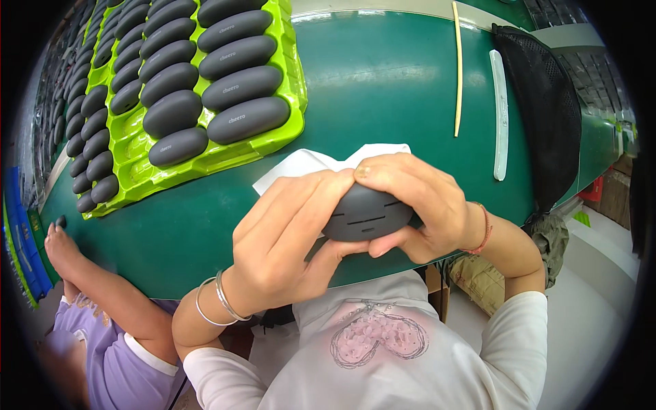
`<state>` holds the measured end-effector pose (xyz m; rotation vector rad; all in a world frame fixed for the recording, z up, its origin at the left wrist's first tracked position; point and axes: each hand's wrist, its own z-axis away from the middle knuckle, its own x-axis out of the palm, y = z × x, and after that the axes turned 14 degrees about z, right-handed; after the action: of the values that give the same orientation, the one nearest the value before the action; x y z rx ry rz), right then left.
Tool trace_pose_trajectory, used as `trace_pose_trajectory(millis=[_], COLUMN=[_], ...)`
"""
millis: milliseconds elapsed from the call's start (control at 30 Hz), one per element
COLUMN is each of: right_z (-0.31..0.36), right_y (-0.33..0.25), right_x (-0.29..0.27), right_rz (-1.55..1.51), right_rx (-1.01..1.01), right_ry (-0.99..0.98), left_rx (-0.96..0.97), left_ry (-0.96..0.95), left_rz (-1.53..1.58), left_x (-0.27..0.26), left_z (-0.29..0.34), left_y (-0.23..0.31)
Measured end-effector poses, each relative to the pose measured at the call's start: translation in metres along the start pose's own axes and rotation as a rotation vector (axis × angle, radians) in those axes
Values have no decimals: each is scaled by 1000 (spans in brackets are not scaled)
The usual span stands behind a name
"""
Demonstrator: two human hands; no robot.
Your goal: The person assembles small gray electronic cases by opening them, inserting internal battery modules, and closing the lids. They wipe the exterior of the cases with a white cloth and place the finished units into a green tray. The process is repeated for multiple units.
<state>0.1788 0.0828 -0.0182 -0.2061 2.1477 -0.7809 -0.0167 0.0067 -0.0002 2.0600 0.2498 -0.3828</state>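
L hand (283, 229) & R hand (427, 201) nearest cam, fingers of both clamped on dk grey case (369, 215), held up over near edge of green table (383, 82). Status: 1 pc in hand, looks closed, prob. mid-handling; most visible pockets of lime tray (295, 113) filled w/ similar cases (247, 121), few bare; qty left can't tell. White sheet (297, 164) just beyond hands. Room: tabletop btwn tray & yellow stick (458, 75); near edge tight.
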Motion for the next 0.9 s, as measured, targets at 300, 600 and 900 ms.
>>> trace_pose_trajectory(millis=[300,600,900], right_z=[4,-1,-2], right_y=[-4,-5,-1], right_x=[4,3,-2], right_rz=[-12,-38,-389], right_rx=[-16,-7,188], right_ry=[55,92,12], left_rx=[-8,3,44], left_ry=[-20,-24,127], left_rz=[1,34,-19], left_x=[1,-1,-3], left_z=[5,1,-1], left_y=[2,2,4])
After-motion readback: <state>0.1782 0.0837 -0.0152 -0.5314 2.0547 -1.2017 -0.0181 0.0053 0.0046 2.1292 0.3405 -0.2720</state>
